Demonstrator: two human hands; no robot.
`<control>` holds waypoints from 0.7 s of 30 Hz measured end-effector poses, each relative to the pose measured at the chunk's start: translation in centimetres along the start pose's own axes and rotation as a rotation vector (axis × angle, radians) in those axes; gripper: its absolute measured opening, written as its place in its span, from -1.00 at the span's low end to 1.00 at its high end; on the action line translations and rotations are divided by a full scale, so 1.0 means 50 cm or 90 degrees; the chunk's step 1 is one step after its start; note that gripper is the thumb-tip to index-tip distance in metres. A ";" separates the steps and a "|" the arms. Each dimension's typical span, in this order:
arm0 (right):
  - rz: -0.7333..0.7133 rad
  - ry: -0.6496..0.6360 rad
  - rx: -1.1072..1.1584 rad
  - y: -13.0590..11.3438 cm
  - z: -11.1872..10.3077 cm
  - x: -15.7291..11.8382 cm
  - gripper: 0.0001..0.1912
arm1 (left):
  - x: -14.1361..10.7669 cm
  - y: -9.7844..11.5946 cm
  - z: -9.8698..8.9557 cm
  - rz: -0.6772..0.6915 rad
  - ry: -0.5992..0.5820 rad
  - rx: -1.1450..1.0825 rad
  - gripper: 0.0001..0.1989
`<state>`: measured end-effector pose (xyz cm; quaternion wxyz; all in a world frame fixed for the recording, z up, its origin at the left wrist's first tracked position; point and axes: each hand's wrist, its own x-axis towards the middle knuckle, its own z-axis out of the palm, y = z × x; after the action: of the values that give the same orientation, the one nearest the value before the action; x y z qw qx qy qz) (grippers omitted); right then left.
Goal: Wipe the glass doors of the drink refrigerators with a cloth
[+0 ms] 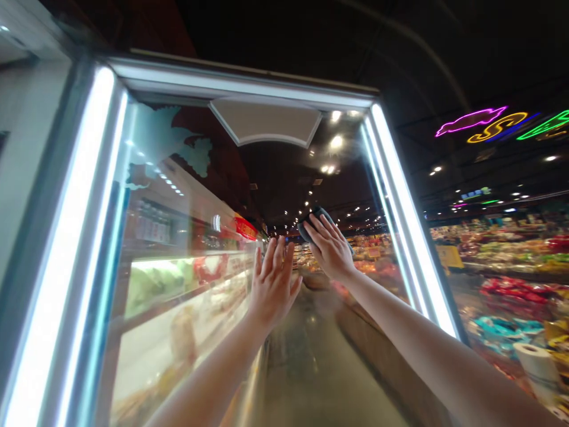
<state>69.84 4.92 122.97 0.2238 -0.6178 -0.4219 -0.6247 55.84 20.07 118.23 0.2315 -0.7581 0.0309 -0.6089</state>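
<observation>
Both my arms reach up to a tall glass door (208,142) with a glowing LED frame (242,77). My left hand (274,281) rests flat against the pane, fingers spread, holding nothing. My right hand (328,246) presses a dark cloth or sponge (312,224) to the glass, and its fingers cover much of it. The pad's exact material cannot be made out. Through and on the glass, the view is streaked and partly blurred.
A white paper towel roll (537,370) stands at the lower right beside colourful packaged goods (502,308). A lit display case (178,296) runs along the left of a shiny aisle floor (311,362). Neon signs (498,124) hang above.
</observation>
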 end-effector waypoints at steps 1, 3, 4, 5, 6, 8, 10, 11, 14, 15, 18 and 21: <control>0.001 -0.002 0.003 0.014 -0.004 0.012 -0.40 | 0.009 0.008 0.006 -0.001 -0.003 -0.006 -0.24; 0.052 0.021 0.004 0.059 -0.012 0.031 -0.40 | 0.023 0.022 0.018 -0.007 -0.008 -0.015 -0.24; 0.087 0.041 0.005 0.084 -0.015 0.032 -0.39 | 0.027 0.028 0.022 -0.008 -0.010 -0.019 -0.25; 0.124 0.064 0.005 0.106 -0.015 0.027 -0.38 | 0.028 0.033 0.025 -0.008 -0.011 -0.022 -0.25; 0.158 0.089 0.002 0.122 -0.015 0.014 -0.38 | 0.028 0.037 0.028 -0.006 -0.011 -0.026 -0.25; 0.201 0.122 -0.012 0.129 -0.010 -0.021 -0.37 | 0.024 0.042 0.032 -0.002 -0.007 -0.029 -0.25; 0.187 0.110 -0.026 0.108 -0.007 -0.047 -0.37 | 0.025 0.045 0.036 -0.006 0.003 -0.024 -0.27; 0.159 0.087 -0.027 0.095 -0.006 -0.050 -0.38 | 0.029 0.048 0.040 -0.010 0.009 -0.020 -0.28; 0.078 0.028 -0.011 0.084 -0.011 -0.015 -0.38 | 0.055 0.064 0.056 -0.023 0.022 -0.012 -0.34; 0.072 0.024 -0.005 0.096 -0.015 0.003 -0.37 | 0.064 0.072 0.062 -0.024 0.024 -0.013 -0.35; 0.133 0.050 0.000 0.158 -0.026 0.033 -0.38 | 0.082 0.099 0.080 -0.019 0.025 -0.028 -0.34; 0.228 0.091 -0.006 0.199 -0.027 -0.004 -0.39 | 0.078 0.120 0.090 -0.014 0.026 -0.035 -0.31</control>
<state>77.07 -1.62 125.44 0.3579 -0.6382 -0.2851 -0.6191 62.50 14.86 118.77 0.2030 -0.7518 0.0441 -0.6258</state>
